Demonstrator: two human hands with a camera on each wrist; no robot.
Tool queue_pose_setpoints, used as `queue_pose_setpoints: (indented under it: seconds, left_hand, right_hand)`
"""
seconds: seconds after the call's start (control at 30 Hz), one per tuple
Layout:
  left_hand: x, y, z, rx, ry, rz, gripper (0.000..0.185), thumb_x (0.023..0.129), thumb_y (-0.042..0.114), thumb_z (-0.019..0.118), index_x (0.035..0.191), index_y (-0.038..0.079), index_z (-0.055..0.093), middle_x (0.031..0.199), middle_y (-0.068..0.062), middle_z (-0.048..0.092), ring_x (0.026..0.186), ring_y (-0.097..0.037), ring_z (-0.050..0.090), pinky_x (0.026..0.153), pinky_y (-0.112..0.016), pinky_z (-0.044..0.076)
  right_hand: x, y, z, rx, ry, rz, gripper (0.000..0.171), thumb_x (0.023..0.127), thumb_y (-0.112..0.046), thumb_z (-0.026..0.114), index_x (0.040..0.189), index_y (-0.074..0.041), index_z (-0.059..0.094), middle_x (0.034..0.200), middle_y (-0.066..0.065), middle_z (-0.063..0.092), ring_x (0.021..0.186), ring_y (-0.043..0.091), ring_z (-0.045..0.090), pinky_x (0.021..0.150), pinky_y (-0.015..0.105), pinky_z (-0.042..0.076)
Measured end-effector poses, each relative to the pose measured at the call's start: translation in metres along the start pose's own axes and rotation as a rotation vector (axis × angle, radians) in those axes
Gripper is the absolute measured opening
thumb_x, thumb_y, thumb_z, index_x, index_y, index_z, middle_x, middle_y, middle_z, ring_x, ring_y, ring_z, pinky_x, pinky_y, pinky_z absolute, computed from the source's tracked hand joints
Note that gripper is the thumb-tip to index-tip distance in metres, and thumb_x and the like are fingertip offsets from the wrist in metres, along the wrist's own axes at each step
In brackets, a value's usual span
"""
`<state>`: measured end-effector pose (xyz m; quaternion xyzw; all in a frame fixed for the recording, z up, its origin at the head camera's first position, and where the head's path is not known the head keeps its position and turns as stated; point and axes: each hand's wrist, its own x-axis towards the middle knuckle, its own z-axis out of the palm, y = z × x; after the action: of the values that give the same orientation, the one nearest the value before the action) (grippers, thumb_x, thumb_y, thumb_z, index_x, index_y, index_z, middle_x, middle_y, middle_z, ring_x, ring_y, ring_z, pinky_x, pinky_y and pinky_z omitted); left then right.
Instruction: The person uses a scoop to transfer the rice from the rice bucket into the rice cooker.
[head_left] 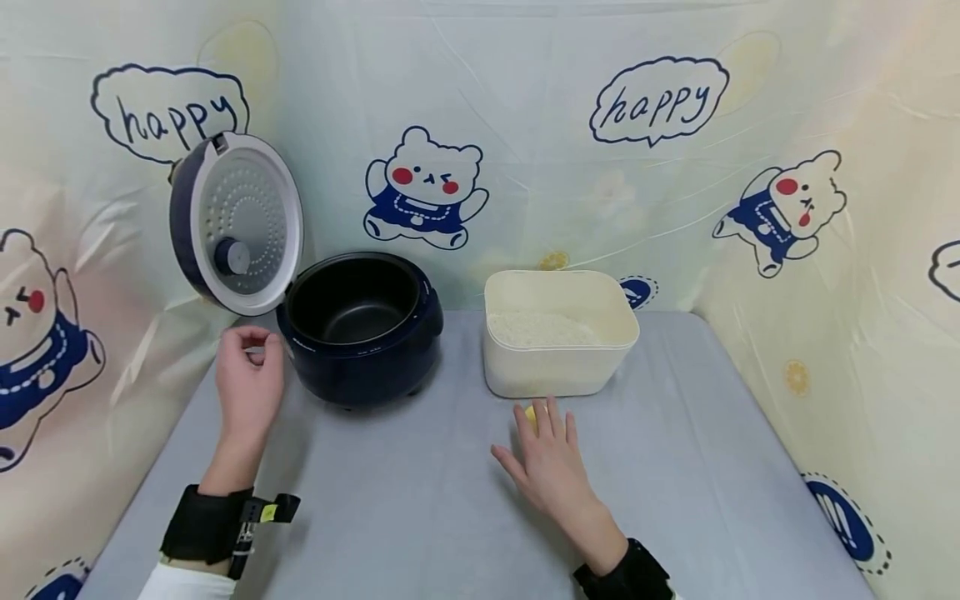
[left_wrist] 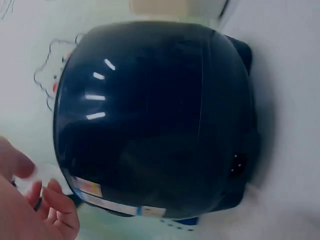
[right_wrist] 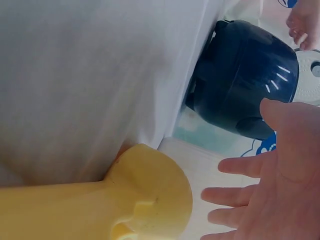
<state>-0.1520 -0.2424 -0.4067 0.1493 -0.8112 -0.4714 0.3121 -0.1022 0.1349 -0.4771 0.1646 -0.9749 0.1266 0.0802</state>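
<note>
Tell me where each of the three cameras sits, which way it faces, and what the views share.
Head: worn high, facing forward and down at the table, rice cooker and rice container; left hand and right hand show.
Left wrist: close on the cooker's dark body; fingertips show at lower left.
Right wrist: low by the table, showing the open right hand, a yellow scoop and the container.
All three share the cooker.

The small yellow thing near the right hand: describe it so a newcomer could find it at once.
Start at the cream rice box on the grey table, right of the dark blue cooker. Just in front of that box lies the yellow scoop, mostly hidden under the fingertips of the right hand. It is the only yellow object on the table.
</note>
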Motion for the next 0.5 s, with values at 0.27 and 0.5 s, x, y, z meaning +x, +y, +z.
queue_pose_setpoints:
  seconds: [0.27,0.5]
  left_hand:
    - [0.022,-0.018,0.007,-0.148,-0.152,-0.260,0.055,0.106,0.027,0.047,0.156,0.006,0.037,0.153,-0.013,0.042,0.069,0.003,0.054,0.061,-0.014,0.045]
    - [0.029,-0.019,0.014,-0.156,-0.221,-0.280,0.058,0.108,0.032,0.044,0.160,0.007,0.038,0.150,-0.016,0.046,0.059,0.002,0.053,0.058,-0.014,0.047]
  right_hand:
    - [0.001,0.002,-0.004,-0.020,0.046,-0.034,0.058,0.098,-0.044,0.067,0.133,0.001,0.062,0.133,0.030,0.058,0.138,0.052,0.045,0.110,0.069,0.034]
    - [0.002,0.013,-0.017,-0.040,0.021,-0.046,0.049,0.097,-0.037,0.071,0.124,0.003,0.066,0.121,0.029,0.062,0.128,0.050,0.053,0.104,0.063,0.042]
